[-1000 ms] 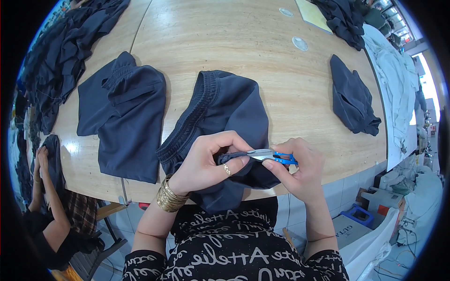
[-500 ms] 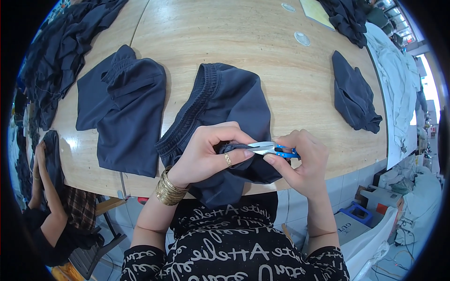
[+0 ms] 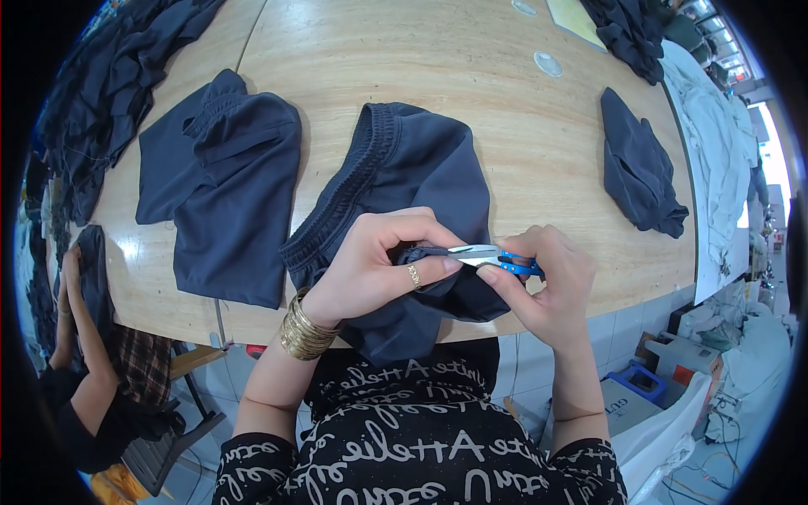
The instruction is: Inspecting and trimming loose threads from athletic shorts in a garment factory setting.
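The person's left hand (image 3: 379, 265) is closed in a narrow pinch, thumb and forefinger pressing an edge of dark shorts (image 3: 442, 177) between their tips. The right hand (image 3: 551, 282) holds a pair of small snips (image 3: 480, 253) by the blue handles, thumb on the near side and fingers curled around the far side. The metal blades point left and reach the pinched edge, right beside the left fingertips; whether they are cutting into the cloth cannot be told. The shorts lie at the near edge of the wooden table (image 3: 404, 50), in front of the person, with the gathered waistband (image 3: 347, 181) slanting along their left side and the lower part bunched under both hands. Gold bangles (image 3: 306, 328) circle the left wrist, and a gold ring (image 3: 413, 276) sits on a finger of that hand. Left of the shorts, apart from them, a second dark garment (image 3: 236, 202) lies flat, its own gathered waist toward the far end. A folded dark piece (image 3: 641, 168) rests near the table's right side, and pale cloth (image 3: 711, 135) is spread beyond it. A heap of dark cloth (image 3: 109, 93) fills the far left corner. At the left edge, a co-worker's hands (image 3: 71, 263) rest on another dark piece (image 3: 98, 282).
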`<state>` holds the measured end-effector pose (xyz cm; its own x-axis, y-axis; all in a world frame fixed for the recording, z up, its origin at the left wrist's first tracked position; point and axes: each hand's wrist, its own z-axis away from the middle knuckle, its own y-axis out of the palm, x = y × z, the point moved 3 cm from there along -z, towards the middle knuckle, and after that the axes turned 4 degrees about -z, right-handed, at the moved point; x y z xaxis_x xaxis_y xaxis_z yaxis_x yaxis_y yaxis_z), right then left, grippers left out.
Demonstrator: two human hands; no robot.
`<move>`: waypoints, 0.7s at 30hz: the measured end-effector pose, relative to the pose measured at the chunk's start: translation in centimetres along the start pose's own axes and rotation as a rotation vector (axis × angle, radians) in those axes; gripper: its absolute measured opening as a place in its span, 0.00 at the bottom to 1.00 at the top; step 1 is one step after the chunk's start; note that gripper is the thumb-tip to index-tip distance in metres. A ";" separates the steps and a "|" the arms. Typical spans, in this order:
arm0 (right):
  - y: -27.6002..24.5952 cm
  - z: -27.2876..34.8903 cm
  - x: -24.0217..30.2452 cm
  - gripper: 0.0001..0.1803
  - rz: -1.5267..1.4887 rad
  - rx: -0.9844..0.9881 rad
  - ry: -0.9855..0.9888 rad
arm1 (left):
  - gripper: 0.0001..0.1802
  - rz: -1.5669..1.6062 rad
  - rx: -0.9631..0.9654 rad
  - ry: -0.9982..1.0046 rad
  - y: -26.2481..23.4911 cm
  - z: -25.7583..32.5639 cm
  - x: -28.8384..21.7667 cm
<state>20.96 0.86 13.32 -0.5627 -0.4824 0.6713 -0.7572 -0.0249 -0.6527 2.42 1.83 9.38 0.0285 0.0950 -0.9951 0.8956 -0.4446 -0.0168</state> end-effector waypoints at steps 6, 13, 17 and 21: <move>-0.3 -0.1 0.2 0.12 0.047 -0.004 -0.049 | 0.07 -0.002 0.006 -0.022 0.1 0.0 -0.2; -0.6 0.0 0.3 0.13 0.071 -0.001 -0.054 | 0.08 0.018 -0.004 -0.035 0.2 0.1 -0.3; -0.4 -0.1 0.5 0.13 0.089 0.003 -0.089 | 0.07 0.031 0.007 -0.030 0.3 0.0 -0.6; -0.3 -0.3 0.7 0.13 0.099 0.004 -0.119 | 0.07 0.025 0.025 -0.016 0.4 -0.1 -0.4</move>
<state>20.70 0.82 14.15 -0.5916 -0.5827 0.5572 -0.6983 0.0248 -0.7154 2.79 1.67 9.82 0.0431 0.0692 -0.9967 0.8835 -0.4684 0.0057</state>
